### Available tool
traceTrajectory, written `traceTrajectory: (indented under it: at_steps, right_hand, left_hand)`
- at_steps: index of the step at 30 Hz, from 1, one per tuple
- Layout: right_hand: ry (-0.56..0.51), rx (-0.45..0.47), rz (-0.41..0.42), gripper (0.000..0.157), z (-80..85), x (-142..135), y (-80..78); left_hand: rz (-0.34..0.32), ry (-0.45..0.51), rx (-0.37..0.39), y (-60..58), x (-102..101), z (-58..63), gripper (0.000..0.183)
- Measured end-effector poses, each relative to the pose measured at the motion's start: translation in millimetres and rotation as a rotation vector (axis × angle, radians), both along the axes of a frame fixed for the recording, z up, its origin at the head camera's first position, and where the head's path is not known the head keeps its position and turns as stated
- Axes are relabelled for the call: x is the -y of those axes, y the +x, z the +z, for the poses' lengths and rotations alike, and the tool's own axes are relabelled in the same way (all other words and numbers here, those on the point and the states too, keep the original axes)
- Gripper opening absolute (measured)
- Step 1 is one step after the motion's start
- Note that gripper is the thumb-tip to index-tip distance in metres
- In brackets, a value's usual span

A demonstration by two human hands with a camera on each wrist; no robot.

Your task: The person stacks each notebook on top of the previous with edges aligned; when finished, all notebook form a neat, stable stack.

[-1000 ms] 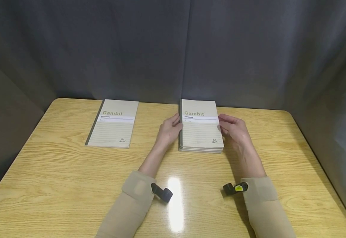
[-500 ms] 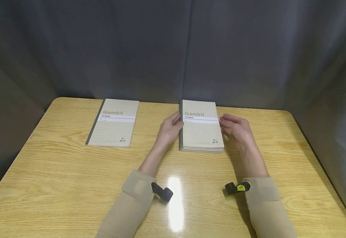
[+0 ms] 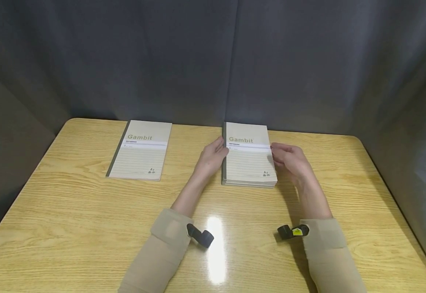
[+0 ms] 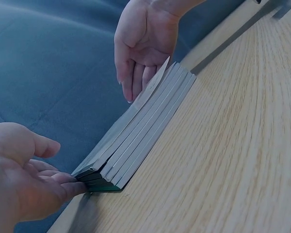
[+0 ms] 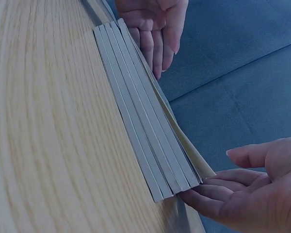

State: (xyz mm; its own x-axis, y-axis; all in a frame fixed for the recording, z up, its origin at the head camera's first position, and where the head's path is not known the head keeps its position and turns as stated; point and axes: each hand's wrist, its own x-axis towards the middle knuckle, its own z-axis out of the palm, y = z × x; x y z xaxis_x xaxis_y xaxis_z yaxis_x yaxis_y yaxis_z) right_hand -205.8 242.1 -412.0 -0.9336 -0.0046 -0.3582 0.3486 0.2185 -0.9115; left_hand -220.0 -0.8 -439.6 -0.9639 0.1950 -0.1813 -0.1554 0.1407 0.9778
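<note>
A stack of several notebooks with "Gambit" covers lies on the table, its dark spines on the left. My left hand touches the spine side with nearly straight fingers. At the opposite side, the fingers of my right hand press against the page edges. In the left wrist view, the left hand has its thumb raised clear of the stack, and the top cover lifts a little at its far corner. The right wrist view shows the right hand with fingertips at the stack's edge and the thumb apart.
A single matching notebook lies flat to the left of the stack. The wooden table ends at a dark grey curtain behind, with more curtain at both sides. A small black camera sits on each wrist.
The right hand's fingers, slightly apart from the stack half a second ago, have come in against its right side. The left hand has stayed at the spines.
</note>
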Motion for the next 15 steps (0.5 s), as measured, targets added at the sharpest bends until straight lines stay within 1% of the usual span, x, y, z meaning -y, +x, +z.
traceTrajectory:
  at_steps: [5,11,15]
  right_hand:
    - [-0.011,-0.002,0.020,0.061,-0.1,-0.2,0.0]
    - [-0.060,0.022,0.056,0.064,-2.0,-0.1,-1.1]
    - [-0.096,0.022,0.095,0.064,-1.4,-1.5,-1.5]
  left_hand:
    - [0.006,-0.014,0.010,0.6,-0.7,1.0,0.060]
    - [-0.023,-0.016,0.062,1.6,-2.0,1.0,0.061]
    - [-0.054,-0.003,0.081,0.8,-1.5,1.6,0.063]
